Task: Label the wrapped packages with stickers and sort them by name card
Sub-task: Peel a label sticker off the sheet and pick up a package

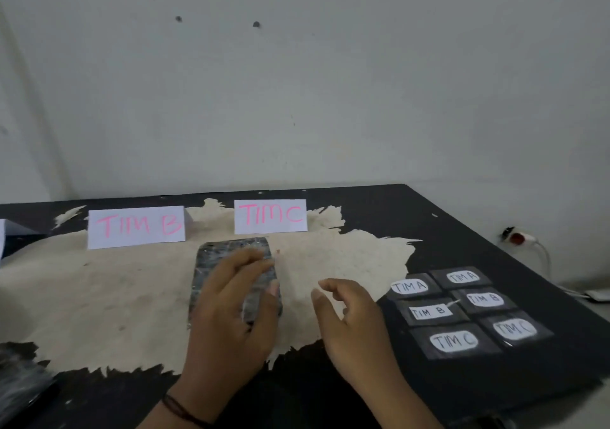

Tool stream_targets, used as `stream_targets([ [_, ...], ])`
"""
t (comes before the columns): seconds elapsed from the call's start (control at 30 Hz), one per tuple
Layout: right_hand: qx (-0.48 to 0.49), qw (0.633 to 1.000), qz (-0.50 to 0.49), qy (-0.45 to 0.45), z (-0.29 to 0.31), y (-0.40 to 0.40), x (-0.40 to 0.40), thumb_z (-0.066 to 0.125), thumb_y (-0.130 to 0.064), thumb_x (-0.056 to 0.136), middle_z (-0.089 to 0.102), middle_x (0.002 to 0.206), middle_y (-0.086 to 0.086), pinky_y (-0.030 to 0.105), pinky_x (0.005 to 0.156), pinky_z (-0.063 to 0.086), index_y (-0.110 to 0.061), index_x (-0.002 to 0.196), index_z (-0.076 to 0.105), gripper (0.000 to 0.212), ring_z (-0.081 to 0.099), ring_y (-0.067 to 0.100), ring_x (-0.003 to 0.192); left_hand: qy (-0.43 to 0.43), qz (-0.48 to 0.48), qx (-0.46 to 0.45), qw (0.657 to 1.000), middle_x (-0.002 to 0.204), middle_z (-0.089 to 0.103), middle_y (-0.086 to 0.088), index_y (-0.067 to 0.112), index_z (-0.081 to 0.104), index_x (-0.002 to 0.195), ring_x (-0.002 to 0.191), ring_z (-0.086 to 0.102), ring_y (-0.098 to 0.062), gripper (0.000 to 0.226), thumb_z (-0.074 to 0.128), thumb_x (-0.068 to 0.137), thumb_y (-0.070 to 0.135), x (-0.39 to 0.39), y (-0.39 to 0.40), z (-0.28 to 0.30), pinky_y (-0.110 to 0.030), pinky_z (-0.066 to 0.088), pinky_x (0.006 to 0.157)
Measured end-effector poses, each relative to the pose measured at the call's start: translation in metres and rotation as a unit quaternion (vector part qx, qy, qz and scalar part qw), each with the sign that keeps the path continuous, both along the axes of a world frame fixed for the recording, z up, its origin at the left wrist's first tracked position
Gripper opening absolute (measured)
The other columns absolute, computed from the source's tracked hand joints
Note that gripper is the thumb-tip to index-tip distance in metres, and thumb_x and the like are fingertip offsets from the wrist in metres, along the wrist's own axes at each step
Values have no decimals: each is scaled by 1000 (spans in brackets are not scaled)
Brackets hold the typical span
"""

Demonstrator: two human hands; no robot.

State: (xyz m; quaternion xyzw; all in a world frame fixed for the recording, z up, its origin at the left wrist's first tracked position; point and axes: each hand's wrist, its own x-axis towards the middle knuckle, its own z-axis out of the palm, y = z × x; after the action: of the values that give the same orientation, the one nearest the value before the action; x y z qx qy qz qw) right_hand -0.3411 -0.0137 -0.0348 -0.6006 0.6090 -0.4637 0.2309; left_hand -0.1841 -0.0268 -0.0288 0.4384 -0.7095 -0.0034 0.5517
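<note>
Left hand [231, 300] grips wrapped package [231, 263] (below TIM C card [270, 216]); right hand [350, 316] loose.

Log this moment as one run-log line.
left hand: grips wrapped package | right hand: hovers, holds nothing | package: between TIM B card and TIM C card | sticker sheet: right

We are gripping the wrapped package [231, 263] with our left hand [231, 310] just in front of the TIM C card [270, 216]; the TIM B card [136, 227] is standing left of it. Our right hand [350, 323] is hovering loosely curled, right of the package, with the stickers [462, 310] lying further right.
</note>
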Motion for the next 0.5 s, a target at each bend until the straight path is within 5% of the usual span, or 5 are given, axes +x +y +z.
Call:
stream_targets([
  [0.1,-9,999,-24,29,2,9,-22,53,-38,91,56,107,-20,13,85,43,-32,108,58,19,51,-3,102,10,-54,23,998,109,55,12,22,63,106,108,45,12,27,49,86,34,-29,3,-4,-4,35,92],
  [0.33,-23,987,-102,123,-3,27,-79,55,-31,91,59,88,-14,9,73,38,-24,91,64,11,53,-1,85,-22,-118,92,988,96,57,18,20,67,99,95,48,16,24,51,86,34,-91,0,-19,1,34,85],
  [0.5,-10,967,-197,162,-14,41,-122,59,-24,89,58,81,-8,17,70,41,-20,77,62,13,54,4,79,-51,-150,155,975,90,56,17,23,66,95,87,48,15,10,59,89,22,-124,-6,-30,6,30,78],
])
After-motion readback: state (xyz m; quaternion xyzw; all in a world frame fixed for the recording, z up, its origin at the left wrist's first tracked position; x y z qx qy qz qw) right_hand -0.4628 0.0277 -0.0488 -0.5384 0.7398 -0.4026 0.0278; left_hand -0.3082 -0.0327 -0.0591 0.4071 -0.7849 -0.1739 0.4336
